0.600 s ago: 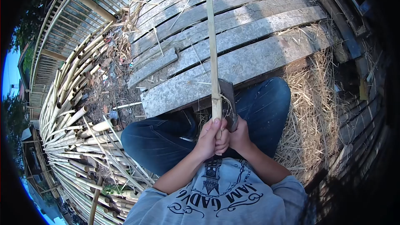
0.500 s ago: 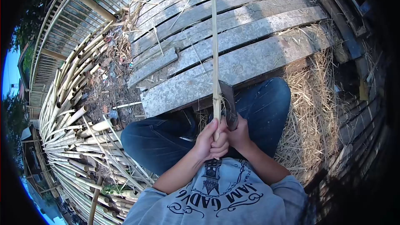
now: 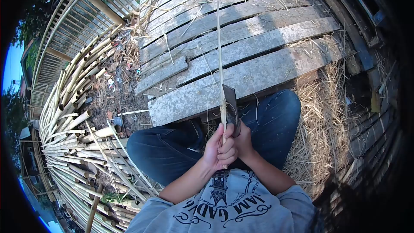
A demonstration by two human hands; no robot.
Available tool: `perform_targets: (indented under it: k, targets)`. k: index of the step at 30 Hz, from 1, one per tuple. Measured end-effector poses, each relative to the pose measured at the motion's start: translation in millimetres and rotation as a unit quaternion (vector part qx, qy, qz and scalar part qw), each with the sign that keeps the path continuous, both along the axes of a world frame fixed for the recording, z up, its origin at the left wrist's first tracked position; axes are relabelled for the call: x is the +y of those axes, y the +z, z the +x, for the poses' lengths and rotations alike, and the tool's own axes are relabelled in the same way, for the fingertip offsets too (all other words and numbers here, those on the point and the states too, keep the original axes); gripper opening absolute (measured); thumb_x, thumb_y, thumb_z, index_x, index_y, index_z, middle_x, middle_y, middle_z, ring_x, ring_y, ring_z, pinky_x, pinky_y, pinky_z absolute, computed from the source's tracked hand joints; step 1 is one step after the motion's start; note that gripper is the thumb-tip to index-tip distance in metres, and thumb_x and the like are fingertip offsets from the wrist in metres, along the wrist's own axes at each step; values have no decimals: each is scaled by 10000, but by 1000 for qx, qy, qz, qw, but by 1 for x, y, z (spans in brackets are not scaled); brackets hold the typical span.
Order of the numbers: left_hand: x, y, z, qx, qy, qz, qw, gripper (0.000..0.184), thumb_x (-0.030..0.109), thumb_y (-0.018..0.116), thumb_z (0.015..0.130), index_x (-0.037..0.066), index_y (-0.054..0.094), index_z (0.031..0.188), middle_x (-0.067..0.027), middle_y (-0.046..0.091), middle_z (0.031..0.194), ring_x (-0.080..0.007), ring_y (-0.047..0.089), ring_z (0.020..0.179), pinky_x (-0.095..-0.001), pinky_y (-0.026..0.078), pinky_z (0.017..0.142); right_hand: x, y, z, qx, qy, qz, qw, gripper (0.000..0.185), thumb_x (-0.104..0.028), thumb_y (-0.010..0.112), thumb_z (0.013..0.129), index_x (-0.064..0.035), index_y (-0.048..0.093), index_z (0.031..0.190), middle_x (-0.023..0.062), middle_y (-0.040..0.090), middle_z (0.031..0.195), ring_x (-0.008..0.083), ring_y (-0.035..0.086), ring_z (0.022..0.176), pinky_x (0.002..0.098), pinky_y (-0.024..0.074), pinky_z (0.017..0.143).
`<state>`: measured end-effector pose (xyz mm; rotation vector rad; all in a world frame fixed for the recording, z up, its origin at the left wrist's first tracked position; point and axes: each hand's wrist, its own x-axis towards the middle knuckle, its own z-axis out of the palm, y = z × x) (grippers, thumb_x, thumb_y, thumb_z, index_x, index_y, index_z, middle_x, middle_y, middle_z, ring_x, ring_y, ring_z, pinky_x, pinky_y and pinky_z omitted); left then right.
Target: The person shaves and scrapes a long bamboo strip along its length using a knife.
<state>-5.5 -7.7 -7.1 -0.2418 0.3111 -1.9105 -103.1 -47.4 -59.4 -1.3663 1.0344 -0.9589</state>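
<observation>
In the head view, my left hand (image 3: 221,150) is closed around the near end of a long, thin bamboo strip (image 3: 220,60). The strip points straight away from me over the wooden slats, and its far tip shows. Beside it, my right hand (image 3: 245,141) is wrapped round a broad-bladed knife (image 3: 230,100). The dark blade stands upright against the strip's right side, just beyond my left fingers. Thin curled fibres hang off the strip near the blade. Most of the knife's handle is hidden by my fingers. Both hands nearly touch, close to my shirt.
A slatted wooden platform (image 3: 250,75) lies in front of my crossed legs, with a loose short board (image 3: 163,77) and scattered strips on it. Bamboo poles (image 3: 79,146) are piled at left below a bamboo fence (image 3: 73,30). Straw shavings (image 3: 321,121) heap at right.
The strip's far end now shows within the view, where before it ran past the top edge. The strip looks thinner. Both hands keep their grips with little movement.
</observation>
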Motion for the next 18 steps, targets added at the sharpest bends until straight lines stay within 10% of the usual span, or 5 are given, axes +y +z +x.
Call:
perform_targets:
  k: [2,5,18]
  targets:
    - [-3,12,7,-370,-29,98,923,354,431,283,1053,133,354,877,25,258,494,-61,195,338,-220,215,293,-3,9,0,5,-24,-54,998,225,-126,732,781,-28,535,832,91,577,571,143,638,559,319,462,492]
    - [-2,20,9,-533,-32,60,844,347,432,313,1049,127,361,889,14,270,510,-66,188,353,-232,208,310,-4,2,-14,74,-40,-33,996,161,-78,683,806,-22,534,834,118,573,584,205,668,569,330,469,497]
    - [2,33,-1,-596,-24,56,801,375,451,337,1041,113,366,882,14,275,495,-71,211,349,-243,223,318,-2,33,-32,43,-84,-88,992,136,-27,663,835,8,531,843,87,588,601,169,649,549,303,454,492]
